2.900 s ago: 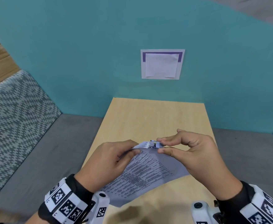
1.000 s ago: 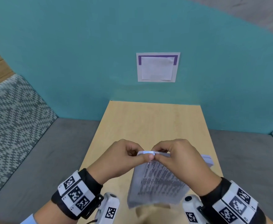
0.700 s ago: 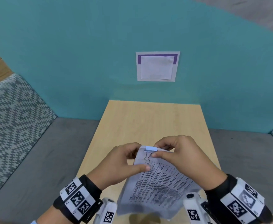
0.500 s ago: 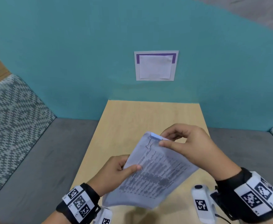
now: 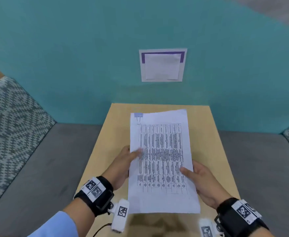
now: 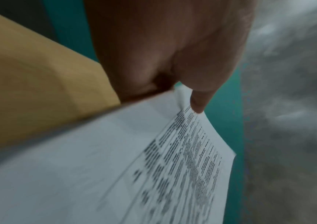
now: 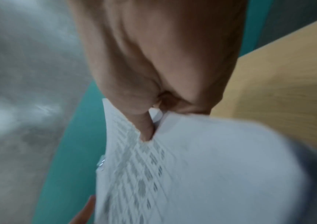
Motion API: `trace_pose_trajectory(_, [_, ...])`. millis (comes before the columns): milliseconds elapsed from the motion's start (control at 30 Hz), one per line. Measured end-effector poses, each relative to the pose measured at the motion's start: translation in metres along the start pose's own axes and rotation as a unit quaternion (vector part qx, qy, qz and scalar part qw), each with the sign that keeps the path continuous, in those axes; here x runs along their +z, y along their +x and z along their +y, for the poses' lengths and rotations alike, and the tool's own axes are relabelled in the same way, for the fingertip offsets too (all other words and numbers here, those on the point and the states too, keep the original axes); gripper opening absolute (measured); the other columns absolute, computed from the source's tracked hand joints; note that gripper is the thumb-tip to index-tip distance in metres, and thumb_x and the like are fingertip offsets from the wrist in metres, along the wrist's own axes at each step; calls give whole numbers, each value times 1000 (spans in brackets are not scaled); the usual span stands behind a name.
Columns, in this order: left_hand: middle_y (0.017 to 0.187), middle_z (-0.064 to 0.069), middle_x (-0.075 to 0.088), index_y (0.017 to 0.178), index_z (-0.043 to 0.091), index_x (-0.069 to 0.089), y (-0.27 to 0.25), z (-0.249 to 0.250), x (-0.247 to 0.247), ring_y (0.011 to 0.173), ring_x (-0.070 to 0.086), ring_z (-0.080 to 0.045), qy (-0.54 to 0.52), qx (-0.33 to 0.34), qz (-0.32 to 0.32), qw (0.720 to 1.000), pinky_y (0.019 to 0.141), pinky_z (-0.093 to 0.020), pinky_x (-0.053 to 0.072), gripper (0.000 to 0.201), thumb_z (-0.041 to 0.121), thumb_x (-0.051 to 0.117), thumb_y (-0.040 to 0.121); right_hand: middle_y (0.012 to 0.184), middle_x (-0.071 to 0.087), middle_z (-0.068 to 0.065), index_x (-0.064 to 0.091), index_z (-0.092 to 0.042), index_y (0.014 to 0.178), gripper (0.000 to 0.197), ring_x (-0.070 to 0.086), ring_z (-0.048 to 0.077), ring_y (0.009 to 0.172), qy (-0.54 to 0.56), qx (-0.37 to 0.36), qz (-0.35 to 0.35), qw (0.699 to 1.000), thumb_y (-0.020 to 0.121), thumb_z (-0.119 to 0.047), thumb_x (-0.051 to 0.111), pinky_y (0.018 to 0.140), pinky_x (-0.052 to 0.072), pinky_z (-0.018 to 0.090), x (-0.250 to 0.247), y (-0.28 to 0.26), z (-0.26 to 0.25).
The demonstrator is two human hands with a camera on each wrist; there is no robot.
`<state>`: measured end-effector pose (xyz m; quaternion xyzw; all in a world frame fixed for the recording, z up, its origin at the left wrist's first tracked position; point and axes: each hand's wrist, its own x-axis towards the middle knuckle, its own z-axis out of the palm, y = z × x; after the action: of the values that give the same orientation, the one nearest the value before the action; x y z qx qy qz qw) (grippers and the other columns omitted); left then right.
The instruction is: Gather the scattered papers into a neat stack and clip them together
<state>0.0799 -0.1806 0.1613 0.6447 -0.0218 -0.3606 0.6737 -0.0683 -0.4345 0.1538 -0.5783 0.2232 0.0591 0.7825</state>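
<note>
A stack of white papers (image 5: 161,161) printed with a table is held flat above the wooden table (image 5: 208,142). A pale blue binder clip (image 5: 138,115) sits on its far left corner. My left hand (image 5: 123,165) pinches the stack's left edge, thumb on top. My right hand (image 5: 200,178) pinches the right edge, thumb on the printed face. In the left wrist view the thumb (image 6: 198,104) presses the papers (image 6: 115,166). The right wrist view shows the thumb (image 7: 146,128) on the papers (image 7: 201,174) and the clip (image 7: 101,163) at the far edge.
A teal wall (image 5: 72,57) stands behind the table, with a white notice (image 5: 162,65) stuck on it. Grey bench seats (image 5: 37,159) flank the table, with patterned cushions (image 5: 8,117) at the left and far right.
The clip went onto the papers' corner and my right hand let it go. Both hands turned the stack face up and shifted to its side edges, holding it lengthwise.
</note>
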Motion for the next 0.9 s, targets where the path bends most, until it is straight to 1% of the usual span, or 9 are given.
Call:
trace_pose_trajectory(67, [143, -1, 70, 144, 27, 58, 4, -35, -3, 131, 68, -29, 55, -52, -56, 996, 111, -59, 51, 48, 31, 72, 98, 130, 76, 10, 66, -11, 134, 31, 73, 31, 119, 10, 4, 49, 999, 104, -6, 58, 109, 51, 57, -4, 11, 14])
trace_pose_trajectory(133, [141, 2, 72, 145, 29, 56, 3, -68, -5, 129, 69, -27, 82, -81, -71, 991, 107, -54, 55, 41, 16, 59, 107, 127, 77, 8, 64, -12, 134, 30, 74, 32, 116, 2, 26, 69, 997, 105, -9, 58, 107, 53, 59, -7, 21, 25])
trace_pose_trajectory(200, [139, 4, 72, 145, 30, 53, 4, -89, -8, 126, 70, -25, 95, -106, -23, 990, 104, -49, 57, 39, 13, 53, 110, 122, 79, 10, 61, -10, 132, 28, 76, 34, 111, -13, 72, 72, 995, 105, -8, 59, 101, 56, 59, -13, 29, 37])
trace_pose_trajectory(333, [140, 0, 70, 143, 27, 53, 30, -118, -29, 127, 67, -29, 127, -149, 35, 980, 112, -57, 49, 37, 11, 52, 110, 114, 81, 14, 60, -11, 126, 29, 78, 36, 103, -66, 172, 40, 982, 101, 3, 57, 84, 65, 48, -19, 38, 60])
trace_pose_trajectory(533, [146, -5, 64, 150, 20, 48, 76, -142, -39, 133, 61, -31, 178, -198, 33, 963, 117, -55, 46, 42, 11, 55, 108, 113, 74, 32, 60, 8, 115, 23, 71, 30, 74, -145, 177, 132, 964, 97, -3, 69, 63, 62, 39, -28, 71, 99])
trace_pose_trajectory(600, [143, -7, 65, 149, 18, 48, 88, -143, -36, 129, 63, -32, 187, -205, 44, 960, 113, -53, 50, 40, 12, 53, 109, 108, 75, 30, 62, 4, 106, 19, 72, 31, 76, -183, 171, 146, 957, 94, -8, 70, 71, 66, 47, -29, 84, 108])
trace_pose_trajectory(633, [143, -7, 65, 150, 18, 48, 94, -143, -36, 128, 63, -32, 190, -205, 46, 959, 112, -53, 50, 41, 13, 53, 109, 103, 77, 23, 64, -2, 101, 17, 75, 32, 82, -209, 165, 150, 952, 91, -14, 72, 77, 66, 53, -33, 92, 116])
trace_pose_trajectory(700, [145, -8, 64, 152, 18, 45, 106, -141, -34, 128, 63, -32, 196, -202, 44, 959, 113, -53, 50, 43, 14, 53, 109, 99, 78, 10, 64, -16, 93, 12, 77, 29, 91, -258, 152, 152, 942, 87, -23, 72, 82, 64, 57, -40, 107, 126])
trace_pose_trajectory(900, [137, -18, 65, 153, 18, 42, 145, -132, -42, 115, 68, -37, 212, -229, 55, 948, 100, -52, 59, 51, 3, 49, 105, 107, 73, 6, 64, -12, 111, 17, 72, 28, 103, -322, 134, 156, 924, 97, -22, 67, 88, 58, 38, -35, 137, 107])
